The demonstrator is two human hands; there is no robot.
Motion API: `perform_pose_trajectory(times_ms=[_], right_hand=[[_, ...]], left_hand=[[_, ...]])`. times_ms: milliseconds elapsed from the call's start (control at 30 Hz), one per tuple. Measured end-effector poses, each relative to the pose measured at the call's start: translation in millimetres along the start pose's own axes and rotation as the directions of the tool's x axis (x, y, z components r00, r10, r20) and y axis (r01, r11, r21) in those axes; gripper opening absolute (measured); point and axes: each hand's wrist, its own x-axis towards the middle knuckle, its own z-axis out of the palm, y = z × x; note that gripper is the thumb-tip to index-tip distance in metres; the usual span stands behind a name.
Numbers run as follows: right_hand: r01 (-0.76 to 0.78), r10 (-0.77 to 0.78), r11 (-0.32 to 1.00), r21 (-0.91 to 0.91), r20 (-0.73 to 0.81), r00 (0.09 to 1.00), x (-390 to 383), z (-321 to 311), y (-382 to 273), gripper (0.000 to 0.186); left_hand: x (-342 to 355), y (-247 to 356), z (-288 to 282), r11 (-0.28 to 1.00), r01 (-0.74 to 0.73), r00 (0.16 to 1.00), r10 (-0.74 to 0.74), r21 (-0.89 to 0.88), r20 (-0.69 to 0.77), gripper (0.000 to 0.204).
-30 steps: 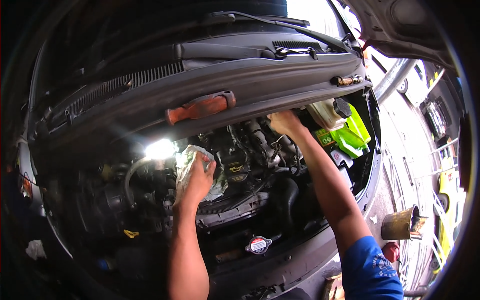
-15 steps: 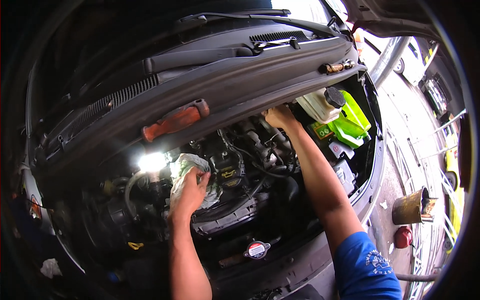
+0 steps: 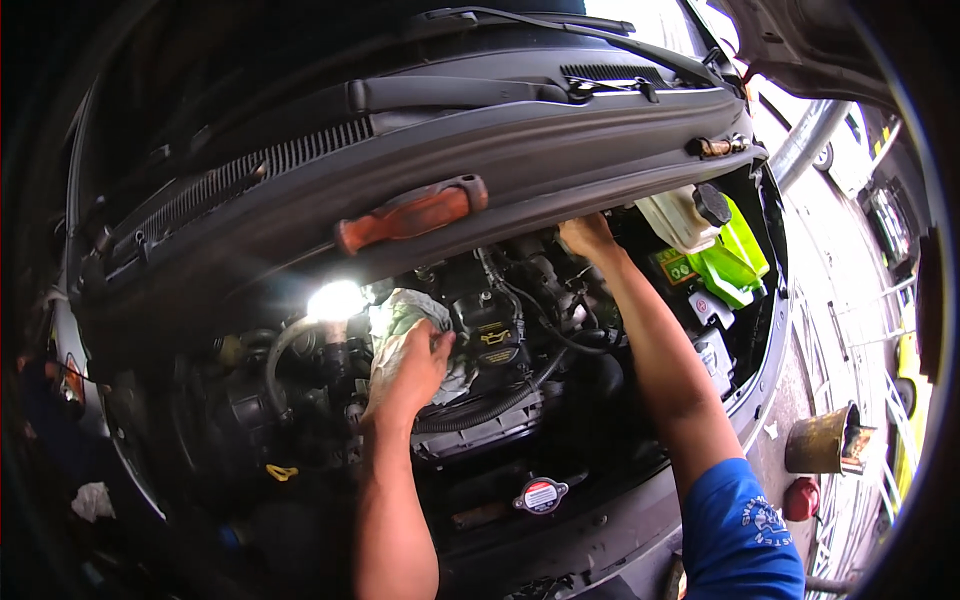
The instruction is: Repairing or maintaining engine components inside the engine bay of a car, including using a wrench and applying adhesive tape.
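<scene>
My left hand [image 3: 425, 365] has its fingers curled on a crumpled pale rag [image 3: 398, 312], resting over the middle of the engine beside the black engine cover with a yellow symbol [image 3: 495, 335]. My right hand [image 3: 588, 236] reaches in under the cowl's front edge, left of the white reservoir [image 3: 678, 220]; its fingertips and anything they grip are hidden. A lit work lamp [image 3: 336, 300] shines just left of the rag. An orange-handled tool [image 3: 410, 215] lies on the cowl above my hands.
A small metal tool [image 3: 718, 147] sits on the cowl's right end. Bright green plastic [image 3: 730, 265] is below the reservoir. Outside the car are a grimy bucket [image 3: 820, 440] and red container [image 3: 801, 498]. At far left, part of what looks like another person [image 3: 45, 395] shows in dark clothing.
The view swung so the car shifted left in the picture, then back right. Both my hands stay in about the same places on the engine, with little visible change in their grip.
</scene>
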Motion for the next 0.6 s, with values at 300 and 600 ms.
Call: perform_pose_trajectory(times_ms=[300, 600], right_hand=[[-0.157, 0.168, 0.965, 0.209, -0.039, 0.985, 10, -18, -11, 0.036], [-0.315, 0.204, 0.923, 0.223, 0.41, 0.889, 24, -51, -42, 0.041]], left_hand=[[-10, 3, -10, 0.998, -0.019, 0.999, 0.02, 0.053, -0.03, 0.037], [-16, -5, -20, 0.995, 0.085, 0.996, -0.084, 0.05, -0.012, 0.04]])
